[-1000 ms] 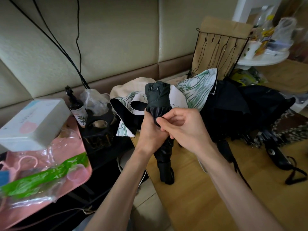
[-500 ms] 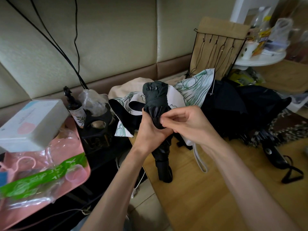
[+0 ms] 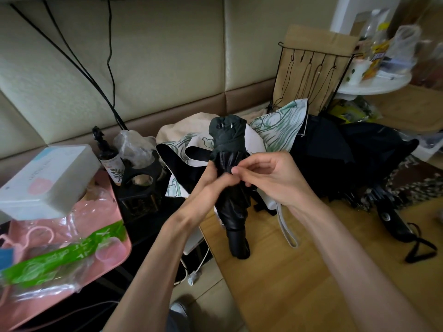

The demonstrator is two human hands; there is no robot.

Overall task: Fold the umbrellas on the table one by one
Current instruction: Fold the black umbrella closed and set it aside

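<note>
- Dark umbrella (image 3: 231, 207), the one being worked on, stands nearly upright over the near left corner of the wooden table (image 3: 311, 283). Its handle end points down toward the camera and its cap end points up. Whether the handle touches the wood I cannot tell.
- Its shaft looks collapsed and the cloth is gathered round it, with slack folds bulging just above the handle.
- Left hand (image 3: 208, 182) has its fingers curled round the middle of the bundle and grips it to hold it steady.
- Right hand (image 3: 273, 180) meets it from the other side. Thumb and forefinger pinch the cloth at the front, and the other fingers are loosely bent. Whether they hold the closing strap or only a fold is too small to tell.
- This umbrella seems close to finished. The folds probably need winding tight and the strap fastening.
- Just behind the hands, a white-and-green patterned umbrella (image 3: 280, 133) lies spread and crumpled, not yet folded. A pale strap (image 3: 286, 228) trails forward onto the table.
- Farther right, a black umbrella (image 3: 354, 152) sprawls half open, its handle (image 3: 393, 224) toward the camera.
- No finished umbrella shows, so I judge that most of the task is left, with at least two more to fold after this one.
</note>
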